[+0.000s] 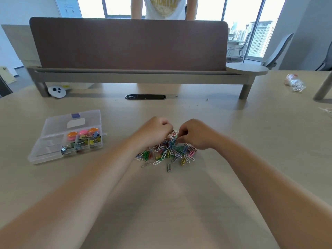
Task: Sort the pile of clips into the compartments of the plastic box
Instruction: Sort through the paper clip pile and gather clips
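Your left hand (156,131): fingers curled at far edge of pile of clips (167,151), contents hidden, cannot tell if holding any. Your right hand (195,133): fingertips pinched into pile top, likely singling out clips. Pile lies mid-surface (161,203), directly before you. Plastic box (46,146) lies open well apart to left; right compartments hold binder clips, left ones look bare, likely reserved for these

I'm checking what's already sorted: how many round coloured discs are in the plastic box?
3, in a row behind the binder clips: orange disc leftmost, pink disc in the middle, second orange disc rightmost. Others may lie hidden beneath.
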The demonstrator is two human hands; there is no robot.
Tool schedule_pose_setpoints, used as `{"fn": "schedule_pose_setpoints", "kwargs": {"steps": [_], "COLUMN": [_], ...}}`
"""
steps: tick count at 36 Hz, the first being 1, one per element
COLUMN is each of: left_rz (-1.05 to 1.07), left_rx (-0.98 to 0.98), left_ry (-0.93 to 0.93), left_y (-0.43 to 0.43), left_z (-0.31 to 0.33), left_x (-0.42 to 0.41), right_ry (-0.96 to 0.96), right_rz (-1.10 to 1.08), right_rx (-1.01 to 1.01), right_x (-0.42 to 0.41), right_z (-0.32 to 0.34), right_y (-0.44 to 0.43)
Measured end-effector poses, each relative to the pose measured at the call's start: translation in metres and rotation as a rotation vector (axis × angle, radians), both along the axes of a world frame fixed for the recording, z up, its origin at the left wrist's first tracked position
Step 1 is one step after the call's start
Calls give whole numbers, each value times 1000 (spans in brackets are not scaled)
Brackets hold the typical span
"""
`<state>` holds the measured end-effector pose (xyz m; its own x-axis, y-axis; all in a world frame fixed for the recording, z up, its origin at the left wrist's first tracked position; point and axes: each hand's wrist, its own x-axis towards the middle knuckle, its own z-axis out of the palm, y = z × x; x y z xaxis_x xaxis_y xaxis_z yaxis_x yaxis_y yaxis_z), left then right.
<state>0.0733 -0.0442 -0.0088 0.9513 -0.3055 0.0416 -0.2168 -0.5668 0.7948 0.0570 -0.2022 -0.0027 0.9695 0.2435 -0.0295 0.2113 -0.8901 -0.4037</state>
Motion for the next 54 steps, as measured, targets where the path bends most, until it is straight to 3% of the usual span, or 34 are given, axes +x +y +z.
{"fn": "schedule_pose_setpoints", "kwargs": {"steps": [9, 17, 27, 38, 54], "left_rz": [38, 83, 140, 179, 150], "left_rx": [-392, -433, -626, -559, -236], "left_ry": [311, 331, 376, 324, 225], "left_y": [16, 38, 55, 61, 51], "left_z": [0, -2, -1, -7, -10], "left_x": [4, 16, 26, 33, 30], "right_ry": [6, 32, 17, -15, 23], "right_rz": [-61, -127, -122, -49, -40], "right_rx": [126, 295, 228, 75, -56], "right_x": [3, 13, 29, 39, 39], "right_z": [0, -1, -1, -6, -7], "right_y": [13, 36, 41, 59, 37]}}
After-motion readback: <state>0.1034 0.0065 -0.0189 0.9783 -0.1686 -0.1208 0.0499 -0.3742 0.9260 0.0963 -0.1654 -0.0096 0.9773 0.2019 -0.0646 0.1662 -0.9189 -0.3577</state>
